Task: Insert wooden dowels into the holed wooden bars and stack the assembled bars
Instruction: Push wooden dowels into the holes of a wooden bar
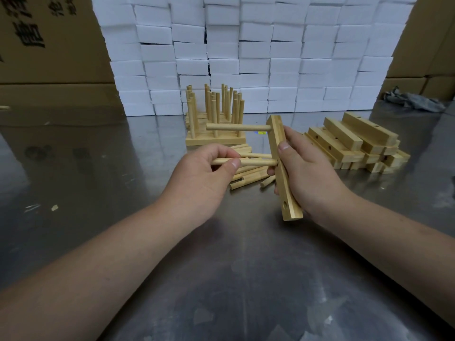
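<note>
My right hand grips a holed wooden bar held on end above the table. One dowel sticks out leftwards from the bar's top hole. My left hand pinches a second dowel whose tip is at the bar's middle hole. The bar's lowest hole is bare. Behind stands a stack of assembled bars with upright dowels. Loose dowels lie under my hands. A pile of plain holed bars lies to the right.
The work surface is a shiny metal table. A wall of white foam blocks closes the back. Cardboard boxes stand at the left and right. A grey rag lies at the far right.
</note>
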